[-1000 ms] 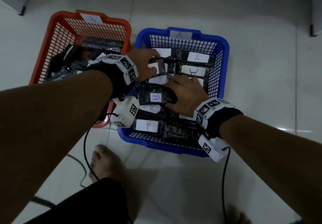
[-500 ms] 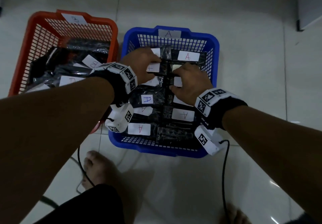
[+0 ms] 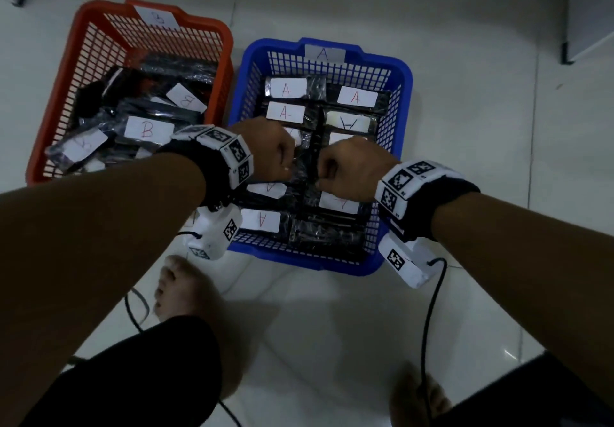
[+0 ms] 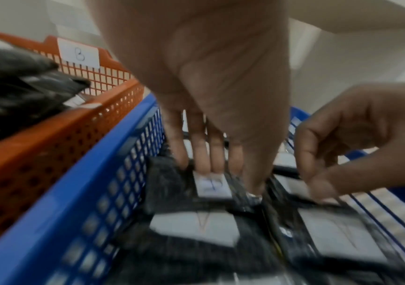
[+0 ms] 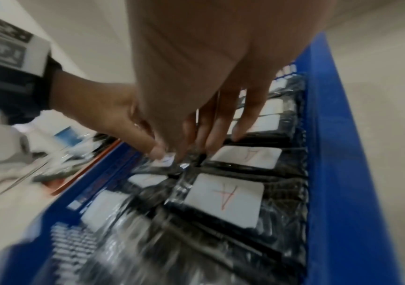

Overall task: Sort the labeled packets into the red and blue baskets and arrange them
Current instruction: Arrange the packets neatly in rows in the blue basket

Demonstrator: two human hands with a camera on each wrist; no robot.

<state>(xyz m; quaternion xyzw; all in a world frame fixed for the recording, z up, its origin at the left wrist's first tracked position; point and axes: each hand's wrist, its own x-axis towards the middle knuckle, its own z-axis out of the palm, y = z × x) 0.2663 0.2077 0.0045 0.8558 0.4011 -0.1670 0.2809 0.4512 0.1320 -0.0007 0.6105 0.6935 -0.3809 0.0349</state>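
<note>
Inside blue basket (image 3: 300,262), left hand (image 3: 269,152) and right hand (image 3: 352,167) pinch one packet (image 4: 211,188).

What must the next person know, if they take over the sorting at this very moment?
Left hand pinches the small-label packet in the middle of the blue basket.
Right hand pinches the edge of the packet beside it.
A packets lie flat in two rows there; B packets lie jumbled in the red basket.
Done, it seems: the sorting.
To do: straighten the middle A packets, then arrange the B packets.
</note>
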